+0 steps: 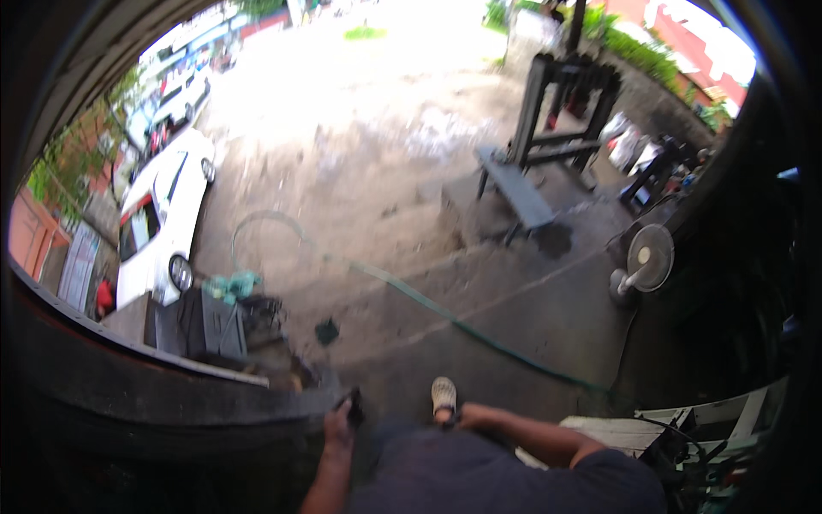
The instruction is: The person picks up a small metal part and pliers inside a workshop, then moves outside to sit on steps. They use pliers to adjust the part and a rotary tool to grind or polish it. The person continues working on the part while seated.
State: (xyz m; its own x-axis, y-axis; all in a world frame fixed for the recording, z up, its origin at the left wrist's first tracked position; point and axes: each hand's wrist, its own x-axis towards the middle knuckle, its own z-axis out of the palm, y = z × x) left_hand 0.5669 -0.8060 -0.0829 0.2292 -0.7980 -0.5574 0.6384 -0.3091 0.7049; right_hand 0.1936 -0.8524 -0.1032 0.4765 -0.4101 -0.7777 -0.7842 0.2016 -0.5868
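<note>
A broad dirt yard (360, 171) opens ahead of the left hand (338, 421) and its grip; a white car (163, 206) stands well off to the grip's forward left, and a dark metal frame (533, 111) rises well off to its forward right, with a grey bench (518, 188) just beside the frame; a green hose (428, 304) trails across the ground ahead of the grip, and a white fan (652, 257) stands to its right; a dark shirt (462, 475) lies behind and right of it; a pale clog (443, 392) shows to its right; the right hand (467, 417) is close to the shirt front, and whether it clasps anything cannot be told; the left hand appears closed around a small dark object (354, 409), which sits at its fingers, on the side toward the clog; the object's kind is too blurred to make out; it should be light enough for one hand, though whether it is stiff or soft, slippery or fragile is unclear; its lower end, inside the fingers, seems the sound place to hold.
</note>
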